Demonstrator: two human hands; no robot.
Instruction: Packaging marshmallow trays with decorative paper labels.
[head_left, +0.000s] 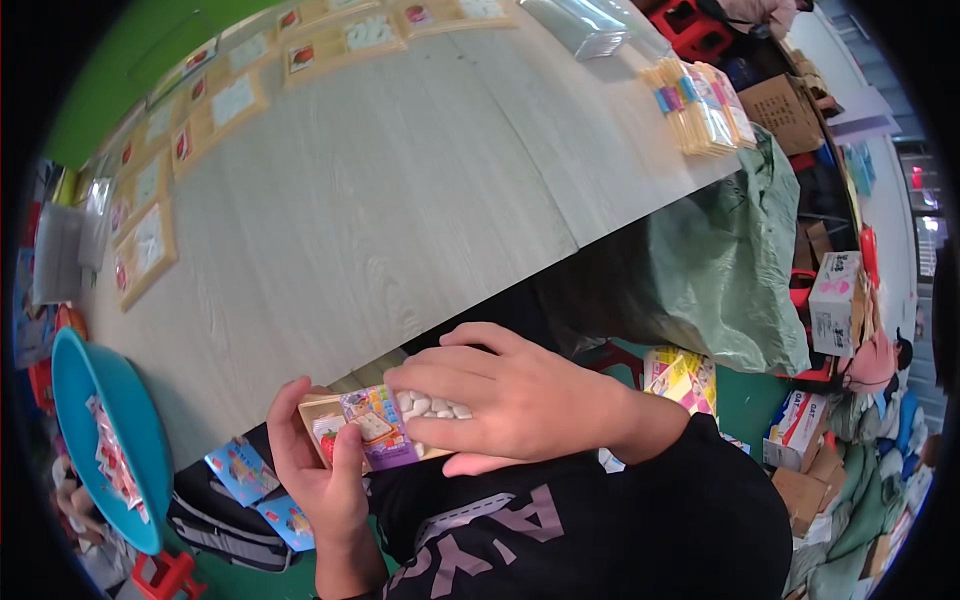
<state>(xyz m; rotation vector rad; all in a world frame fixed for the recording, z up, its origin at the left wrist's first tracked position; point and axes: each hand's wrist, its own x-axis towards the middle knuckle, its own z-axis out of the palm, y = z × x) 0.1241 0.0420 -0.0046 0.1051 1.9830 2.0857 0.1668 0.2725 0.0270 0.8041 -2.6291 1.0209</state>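
Close to my body, below the table's near edge, I hold a small wooden tray (322,408). A purple printed paper band (382,428) with a cartoon picture lies across its middle. White pebble-like pieces (432,405) fill the right compartment, and a card with a red strawberry picture (327,432) shows in the left one. My left hand (322,470) grips the tray's left end between thumb and fingers. Over the right end, my right hand (500,395) has its fingers closed around the tray, partly covering the white pieces and touching the band's edge.
Similar filled trays (228,100) stand in rows on the table (400,180). Banded packs (700,105) are stacked at its right corner, near clear plastic boxes (580,25). A blue basin (150,450) holds small packets (112,450) at left. A green bag (730,270) hangs at right.
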